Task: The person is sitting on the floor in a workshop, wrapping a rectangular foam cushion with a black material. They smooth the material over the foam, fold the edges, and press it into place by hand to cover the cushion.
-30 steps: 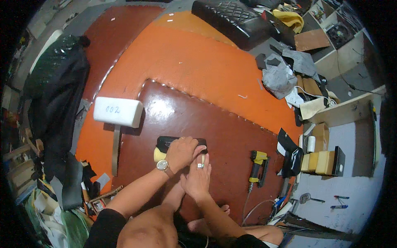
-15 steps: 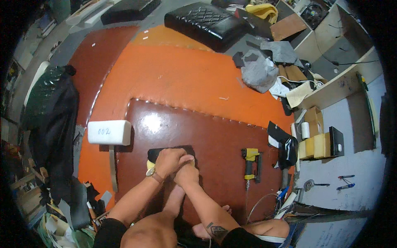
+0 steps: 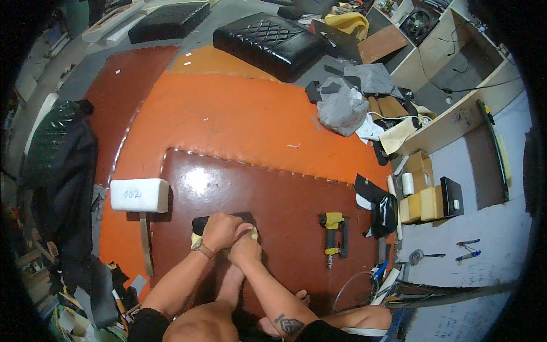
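Observation:
Close together in front of me, both my hands press on a piece of yellow foam [image 3: 196,237] with black covering material [image 3: 200,224] over it. My left hand [image 3: 221,231], with a watch on its wrist, is closed at the far side of the piece. Just to its right and nearer, my right hand [image 3: 245,251] is closed as well, its fingers gripping the covering edge. My hands hide most of the piece and the exact grip. Beneath it lies a dark red padded surface, and my bare foot is near.
A yellow and black staple gun [image 3: 333,235] with a hose lies to the right. At the left, a white block [image 3: 139,195] sits by a flat metal strip [image 3: 146,245]. Black quilted cushion [image 3: 270,45] stands far off; grey scraps [image 3: 342,108] and a wooden shelf [image 3: 456,122] lie right.
The whole view has shifted slightly, so things sit lower and further left. Both hands stay closed on the covered foam, with only a slight change in finger position.

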`<state>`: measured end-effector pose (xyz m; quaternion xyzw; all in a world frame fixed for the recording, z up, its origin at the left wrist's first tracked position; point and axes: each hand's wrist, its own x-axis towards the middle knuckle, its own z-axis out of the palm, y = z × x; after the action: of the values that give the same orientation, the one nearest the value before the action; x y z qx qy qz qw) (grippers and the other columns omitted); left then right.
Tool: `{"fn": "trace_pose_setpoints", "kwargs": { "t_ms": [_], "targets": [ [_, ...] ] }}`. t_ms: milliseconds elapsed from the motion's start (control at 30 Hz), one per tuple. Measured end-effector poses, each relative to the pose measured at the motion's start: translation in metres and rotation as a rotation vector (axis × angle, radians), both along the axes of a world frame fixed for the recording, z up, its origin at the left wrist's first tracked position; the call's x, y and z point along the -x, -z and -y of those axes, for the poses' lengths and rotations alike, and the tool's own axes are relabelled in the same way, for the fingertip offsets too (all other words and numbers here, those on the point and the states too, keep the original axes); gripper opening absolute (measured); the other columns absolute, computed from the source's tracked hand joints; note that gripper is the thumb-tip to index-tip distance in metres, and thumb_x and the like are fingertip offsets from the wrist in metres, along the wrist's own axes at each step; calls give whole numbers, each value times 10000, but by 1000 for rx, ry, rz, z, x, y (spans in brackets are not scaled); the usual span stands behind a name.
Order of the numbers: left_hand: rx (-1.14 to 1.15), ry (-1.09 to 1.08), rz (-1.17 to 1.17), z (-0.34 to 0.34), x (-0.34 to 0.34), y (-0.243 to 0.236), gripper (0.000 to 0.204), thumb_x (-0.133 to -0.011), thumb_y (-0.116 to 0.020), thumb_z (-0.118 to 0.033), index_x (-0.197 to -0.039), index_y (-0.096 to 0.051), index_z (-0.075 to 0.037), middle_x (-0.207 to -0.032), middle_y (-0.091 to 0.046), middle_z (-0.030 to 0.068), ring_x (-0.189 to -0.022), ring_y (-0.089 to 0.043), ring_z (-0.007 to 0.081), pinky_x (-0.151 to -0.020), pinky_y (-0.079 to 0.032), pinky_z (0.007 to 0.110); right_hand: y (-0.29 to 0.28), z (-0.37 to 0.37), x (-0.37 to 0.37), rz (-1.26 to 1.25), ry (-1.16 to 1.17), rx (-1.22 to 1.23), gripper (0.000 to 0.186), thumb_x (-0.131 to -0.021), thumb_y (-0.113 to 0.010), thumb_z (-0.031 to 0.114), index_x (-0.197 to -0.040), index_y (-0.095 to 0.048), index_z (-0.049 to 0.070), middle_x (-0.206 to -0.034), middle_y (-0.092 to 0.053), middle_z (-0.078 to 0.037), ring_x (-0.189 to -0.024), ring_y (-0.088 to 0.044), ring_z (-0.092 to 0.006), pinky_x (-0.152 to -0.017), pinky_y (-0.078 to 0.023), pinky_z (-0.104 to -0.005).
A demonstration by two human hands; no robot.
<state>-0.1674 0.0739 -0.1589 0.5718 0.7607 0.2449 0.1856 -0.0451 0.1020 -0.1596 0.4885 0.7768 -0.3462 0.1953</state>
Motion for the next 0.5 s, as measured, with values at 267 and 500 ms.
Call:
{"fn": "trace_pose_setpoints", "kwargs": {
  "t_ms": [267, 500],
  "targets": [
    [-119, -72, 34, 8, -4, 5, 496, -976, -704, -487, -729, -737, -58, -739, -708, 167, -687, -682, 404, -651, -536, 482, 13, -18, 1, 108, -170, 93, 457, -879, -787, 303, -1218, -694, 10, -1264, -721, -241, -1186, -708, -391, -990, -582, -476],
    [-376, -216, -258, 42, 6, 16, 390, -930, -781, -366, -683, -675, -82, -684, -612, 97, -630, -611, 318, -608, -501, 463, 4, 8, -7, -135, -164, -131, 368, -879, -728, 265, -1107, -685, -20, -1113, -708, -263, -1028, -732, -419, -886, -590, -548]
  ]
}}
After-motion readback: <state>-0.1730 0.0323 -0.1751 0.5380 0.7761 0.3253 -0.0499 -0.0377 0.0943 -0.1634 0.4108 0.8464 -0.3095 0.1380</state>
